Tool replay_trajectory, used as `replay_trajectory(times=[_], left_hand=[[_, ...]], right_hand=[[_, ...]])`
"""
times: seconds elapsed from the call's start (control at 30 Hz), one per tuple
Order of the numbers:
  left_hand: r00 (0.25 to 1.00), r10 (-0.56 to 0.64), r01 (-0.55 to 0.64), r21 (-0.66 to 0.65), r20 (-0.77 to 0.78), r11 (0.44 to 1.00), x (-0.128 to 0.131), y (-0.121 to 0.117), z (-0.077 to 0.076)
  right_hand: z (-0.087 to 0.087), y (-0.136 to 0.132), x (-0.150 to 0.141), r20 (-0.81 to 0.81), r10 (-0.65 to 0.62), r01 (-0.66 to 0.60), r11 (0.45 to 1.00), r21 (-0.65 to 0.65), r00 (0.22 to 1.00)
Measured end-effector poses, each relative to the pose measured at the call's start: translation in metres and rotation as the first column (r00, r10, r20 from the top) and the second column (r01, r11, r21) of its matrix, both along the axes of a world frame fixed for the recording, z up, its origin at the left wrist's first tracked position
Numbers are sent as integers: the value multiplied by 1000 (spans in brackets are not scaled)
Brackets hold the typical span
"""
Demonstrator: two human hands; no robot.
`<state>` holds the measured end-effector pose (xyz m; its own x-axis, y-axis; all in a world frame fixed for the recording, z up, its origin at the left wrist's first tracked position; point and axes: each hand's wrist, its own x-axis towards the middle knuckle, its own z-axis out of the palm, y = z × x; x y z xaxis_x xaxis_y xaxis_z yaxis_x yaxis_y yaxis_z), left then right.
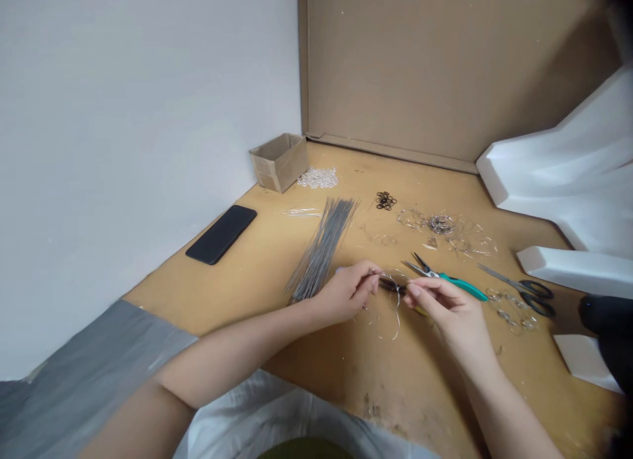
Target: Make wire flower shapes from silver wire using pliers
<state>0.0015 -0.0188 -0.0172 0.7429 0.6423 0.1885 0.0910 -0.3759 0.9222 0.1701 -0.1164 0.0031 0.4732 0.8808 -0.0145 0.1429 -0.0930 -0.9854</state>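
Observation:
My left hand (349,291) pinches one end of a thin silver wire loop (393,310) just above the wooden table (257,274). My right hand (445,307) is closed round a dark tool with a yellowish handle (395,286), whose tip meets the wire between the two hands. The wire curls down below the hands. A bundle of straight grey wires (321,248) lies fanned out just left of my left hand. Green-handled pliers (448,277) lie right behind my right hand.
A black phone (221,233) lies at the left, a small cardboard box (279,160) and clear beads (318,177) at the back. Black rings (385,200), bent wire pieces (445,225), black scissors (524,289), white foam blocks (573,175) and a cardboard sheet (435,70) surround them.

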Motion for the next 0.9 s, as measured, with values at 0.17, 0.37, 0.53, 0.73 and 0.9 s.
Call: replay_trajectory(times=[0.17, 0.37, 0.53, 0.73, 0.9], left_hand=[[999, 0, 2, 52, -46, 999, -1, 2, 0], [998, -10, 7, -44, -69, 999, 0, 4, 6], [993, 29, -39, -82, -113, 996, -2, 6, 17], [994, 4, -8, -38, -108, 999, -6, 9, 24], [980, -107, 140, 201, -166, 969, -9, 12, 25]], right_hand=[[-4, -1, 4, 48, -43, 42, 999, 25, 998], [-5, -2, 3, 228, -40, 32, 999, 41, 973], [-1, -1, 0, 328, 14, -23, 999, 24, 944], [-4, 1, -5, 393, 70, -93, 995, 39, 917], [-5, 1, -10, 452, 135, -165, 986, 29, 882]])
